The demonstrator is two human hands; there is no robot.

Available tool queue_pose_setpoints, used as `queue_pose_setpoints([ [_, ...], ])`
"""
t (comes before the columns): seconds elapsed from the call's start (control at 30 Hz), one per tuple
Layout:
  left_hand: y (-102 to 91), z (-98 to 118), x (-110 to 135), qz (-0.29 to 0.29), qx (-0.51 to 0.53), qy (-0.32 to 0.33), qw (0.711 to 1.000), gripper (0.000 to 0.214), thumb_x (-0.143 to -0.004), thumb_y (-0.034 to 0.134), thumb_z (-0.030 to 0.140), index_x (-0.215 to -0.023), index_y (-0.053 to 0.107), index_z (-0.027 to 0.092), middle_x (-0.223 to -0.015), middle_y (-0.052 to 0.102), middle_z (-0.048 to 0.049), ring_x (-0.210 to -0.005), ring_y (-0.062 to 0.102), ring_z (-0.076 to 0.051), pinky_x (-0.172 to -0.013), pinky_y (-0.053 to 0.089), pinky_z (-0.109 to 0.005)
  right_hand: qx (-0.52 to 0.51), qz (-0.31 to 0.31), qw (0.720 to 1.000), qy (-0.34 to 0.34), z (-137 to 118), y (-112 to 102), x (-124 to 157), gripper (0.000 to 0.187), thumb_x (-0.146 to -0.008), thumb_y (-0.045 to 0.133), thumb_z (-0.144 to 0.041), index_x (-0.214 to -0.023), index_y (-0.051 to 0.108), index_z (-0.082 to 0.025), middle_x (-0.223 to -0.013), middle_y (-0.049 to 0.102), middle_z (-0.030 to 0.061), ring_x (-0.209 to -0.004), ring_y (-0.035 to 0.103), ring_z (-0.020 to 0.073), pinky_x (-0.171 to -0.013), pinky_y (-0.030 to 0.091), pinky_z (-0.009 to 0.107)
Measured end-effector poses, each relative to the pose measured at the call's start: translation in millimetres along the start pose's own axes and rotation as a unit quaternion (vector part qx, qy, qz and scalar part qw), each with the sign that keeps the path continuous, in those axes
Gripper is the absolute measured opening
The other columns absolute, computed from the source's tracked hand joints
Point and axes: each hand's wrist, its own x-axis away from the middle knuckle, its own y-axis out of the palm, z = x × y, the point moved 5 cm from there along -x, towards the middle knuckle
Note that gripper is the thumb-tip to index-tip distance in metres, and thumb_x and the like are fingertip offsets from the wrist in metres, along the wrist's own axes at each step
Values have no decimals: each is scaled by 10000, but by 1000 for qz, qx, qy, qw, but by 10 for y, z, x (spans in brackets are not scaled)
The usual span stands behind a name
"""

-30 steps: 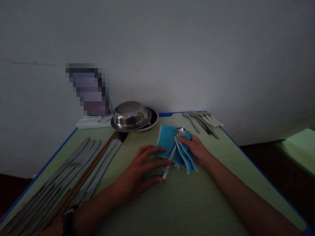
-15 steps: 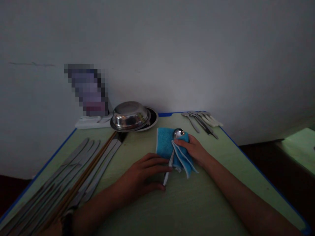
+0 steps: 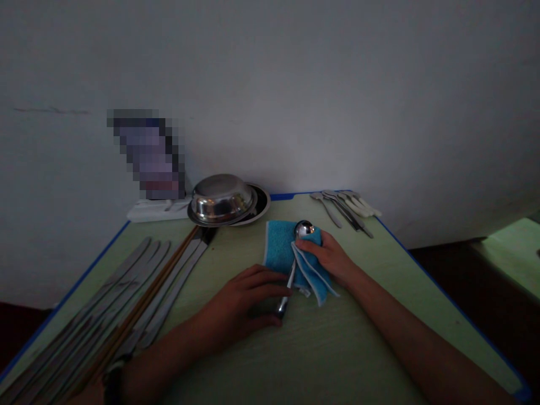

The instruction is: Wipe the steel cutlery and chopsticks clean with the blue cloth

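Note:
A shiny metal spoon [image 3: 304, 229] with a round bowl lies slanted, bowl away from me and handle toward me. My right hand [image 3: 331, 254] is closed around a folded blue cloth [image 3: 279, 247] with pale edging, pressing it against the spoon just below the bowl. Part of the handle is covered by the cloth. Near the handle's lower end, the fingers and thumb of my left hand [image 3: 248, 298] are on either side of it in a loose pinch.
Several long metal utensils [image 3: 113, 287] and wooden chopsticks [image 3: 156, 284] lie along the table's left side. An upturned steel bowl [image 3: 223, 199] sits by the wall, near a blurred phone-like object [image 3: 147, 152] on a white stand. Several spoons [image 3: 343, 207] rest at the back right.
The spoon seems slightly turned, its handle end now catching the light differently. Both hands keep nearly the same places, and the view has shifted a little.

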Motion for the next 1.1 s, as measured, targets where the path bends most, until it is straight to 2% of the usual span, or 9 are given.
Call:
queue_pose_setpoints([
  [0.6,3,13,3,-12,2,-11,1000,317,-825,574,275,-1139,542,306,-1168,521,-26,-1075,465,-186,-920,411,-356,1,8,1000,-8,-17,12,1,267,-651,665,-392,-782,579,-177,-692,595,-20,-600,539,114,-605,442,260],
  [0.8,9,8,18,-9,-2,-14,1000,297,-834,559,275,-1130,546,278,-1154,516,-37,-1063,469,-182,-916,416,-346,13,21,1000,-10,-6,0,-7,279,-641,673,-403,-774,583,-175,-679,595,-21,-593,535,116,-600,437,262],
  [1.1,-15,61,7,2,2,-29,1000,334,-800,535,157,-1111,568,275,-1154,486,-49,-1055,475,-189,-912,425,-355,21,15,1000,-9,-20,-3,2,288,-647,664,-424,-780,586,-179,-691,595,-16,-602,534,117,-613,438,268],
])
